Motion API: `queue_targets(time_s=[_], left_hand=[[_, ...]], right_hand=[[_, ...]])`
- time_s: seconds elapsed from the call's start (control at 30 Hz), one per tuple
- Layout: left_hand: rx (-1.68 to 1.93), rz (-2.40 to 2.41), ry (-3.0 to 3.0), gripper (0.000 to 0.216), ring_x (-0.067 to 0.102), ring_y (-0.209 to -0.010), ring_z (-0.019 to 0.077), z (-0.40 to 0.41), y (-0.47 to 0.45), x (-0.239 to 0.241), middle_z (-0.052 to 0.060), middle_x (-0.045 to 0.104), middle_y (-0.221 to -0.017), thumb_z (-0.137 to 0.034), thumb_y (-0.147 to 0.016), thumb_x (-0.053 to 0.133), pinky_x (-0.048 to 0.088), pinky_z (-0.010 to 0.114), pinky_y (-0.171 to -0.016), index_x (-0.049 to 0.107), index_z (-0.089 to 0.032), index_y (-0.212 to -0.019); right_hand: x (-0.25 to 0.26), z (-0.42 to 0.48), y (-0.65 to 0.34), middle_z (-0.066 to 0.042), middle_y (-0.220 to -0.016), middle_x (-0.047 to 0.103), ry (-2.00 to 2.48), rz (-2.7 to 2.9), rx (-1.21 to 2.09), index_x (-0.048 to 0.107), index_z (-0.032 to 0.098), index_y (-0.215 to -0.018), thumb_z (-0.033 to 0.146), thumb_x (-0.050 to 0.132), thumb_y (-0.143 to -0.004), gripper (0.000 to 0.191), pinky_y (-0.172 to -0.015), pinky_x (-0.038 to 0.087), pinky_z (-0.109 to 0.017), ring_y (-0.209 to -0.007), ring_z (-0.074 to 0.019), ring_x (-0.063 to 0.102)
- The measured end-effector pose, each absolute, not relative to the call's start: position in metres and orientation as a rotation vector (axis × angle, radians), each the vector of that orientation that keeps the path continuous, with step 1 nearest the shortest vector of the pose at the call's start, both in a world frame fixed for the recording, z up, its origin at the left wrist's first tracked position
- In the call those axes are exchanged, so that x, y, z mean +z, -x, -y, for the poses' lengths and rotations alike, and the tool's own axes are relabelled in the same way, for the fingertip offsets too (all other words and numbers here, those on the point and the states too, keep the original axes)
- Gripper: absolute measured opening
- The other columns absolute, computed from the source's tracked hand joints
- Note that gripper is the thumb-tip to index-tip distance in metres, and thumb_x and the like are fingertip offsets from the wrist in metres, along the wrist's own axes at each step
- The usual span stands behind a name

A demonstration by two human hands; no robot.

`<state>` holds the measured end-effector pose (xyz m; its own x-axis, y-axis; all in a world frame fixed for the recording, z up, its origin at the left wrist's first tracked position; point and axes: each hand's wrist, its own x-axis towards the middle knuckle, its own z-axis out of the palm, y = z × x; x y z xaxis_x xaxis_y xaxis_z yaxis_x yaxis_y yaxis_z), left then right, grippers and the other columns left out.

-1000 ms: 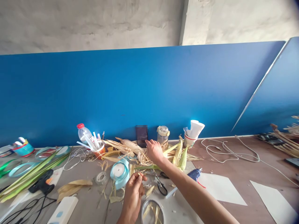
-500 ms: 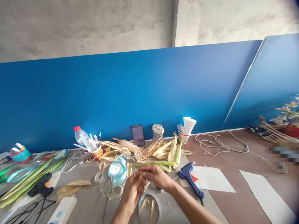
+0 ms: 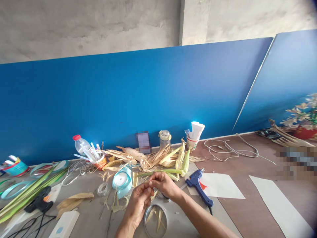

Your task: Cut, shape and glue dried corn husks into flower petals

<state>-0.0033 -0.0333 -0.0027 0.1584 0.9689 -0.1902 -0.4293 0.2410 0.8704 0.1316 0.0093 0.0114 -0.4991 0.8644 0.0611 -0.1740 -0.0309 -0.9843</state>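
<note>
Over the front of the table, my left hand and my right hand meet with their fingertips pinched together. Whatever lies between the fingers is too small to make out. Below them stands a round clear dish with strips of dried corn husk in it. Beyond my hands lies a heap of dried corn husks, with a green husk at its right. Left of my hands is a roll of light blue ribbon, beside a roll of clear tape.
To the right, a blue glue gun rests partly on white paper. A white cable lies behind it. Paper cups, a bottle and a jar line the blue partition. Long green leaves and a power strip are at left.
The view has shifted slightly, so things on the table appear a little further left. My hands stay pinched together at nearly the same place, with only slight finger movement.
</note>
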Motion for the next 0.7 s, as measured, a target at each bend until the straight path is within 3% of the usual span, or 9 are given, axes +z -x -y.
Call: queue_targets(time_s=[0.17,0.27,0.37,0.53,0.7], left_hand=[[1.195,-1.103,-1.02,0.025,0.025,-0.037,0.002,0.0297,0.0035,-0.0087,-0.002,0.053,-0.055,-0.037,-0.066,0.068,0.017,0.019,-0.037,0.062,-0.013,-0.068],[1.205,-1.262,-1.197,0.023,0.038,-0.042,0.0072,0.0283,0.0036,-0.0094,0.0,0.056,-0.057,-0.037,-0.067,0.065,0.029,0.021,-0.041,0.062,-0.014,-0.066],[1.213,-1.36,-1.367,0.019,0.049,-0.054,0.0136,0.0293,0.0031,-0.0089,0.001,0.057,-0.058,-0.034,-0.071,0.06,0.039,0.023,-0.052,0.061,-0.016,-0.065],[1.185,-1.409,-1.512,0.018,0.051,-0.056,0.0153,0.0326,0.0023,-0.0068,0.001,0.057,-0.059,-0.033,-0.076,0.053,0.041,0.024,-0.054,0.059,-0.018,-0.069],[1.246,-1.353,-1.382,0.023,0.046,-0.052,0.0127,0.0303,0.0042,-0.0048,0.0,0.055,-0.057,-0.039,-0.075,0.056,0.037,0.023,-0.049,0.059,-0.017,-0.068]], right_hand=[[0.0091,-0.0084,-0.1298,0.003,-0.052,0.056,0.803,1.447,1.604,0.052,0.016,-0.068,0.028,0.057,-0.072,0.014,-0.049,0.037,-0.02,-0.049,-0.0098,0.05],[0.0094,-0.0084,-0.1302,0.003,-0.052,0.053,0.873,1.469,1.519,0.051,0.016,-0.065,0.024,0.056,-0.071,0.011,-0.049,0.035,-0.02,-0.049,-0.0092,0.047],[0.0102,-0.0089,-0.1301,0.005,-0.051,0.046,0.964,1.499,1.425,0.048,0.016,-0.059,0.023,0.056,-0.069,0.015,-0.047,0.03,-0.019,-0.048,-0.0073,0.039],[0.011,-0.0087,-0.129,0.007,-0.047,0.036,1.049,1.463,1.468,0.043,0.016,-0.054,0.033,0.057,-0.071,0.027,-0.045,0.023,-0.02,-0.046,-0.0058,0.029],[0.0169,-0.0097,-0.1356,0.007,-0.052,0.042,0.828,1.34,1.614,0.055,0.015,-0.08,0.037,0.056,-0.073,0.023,-0.049,0.027,-0.02,-0.047,-0.0068,0.034]])
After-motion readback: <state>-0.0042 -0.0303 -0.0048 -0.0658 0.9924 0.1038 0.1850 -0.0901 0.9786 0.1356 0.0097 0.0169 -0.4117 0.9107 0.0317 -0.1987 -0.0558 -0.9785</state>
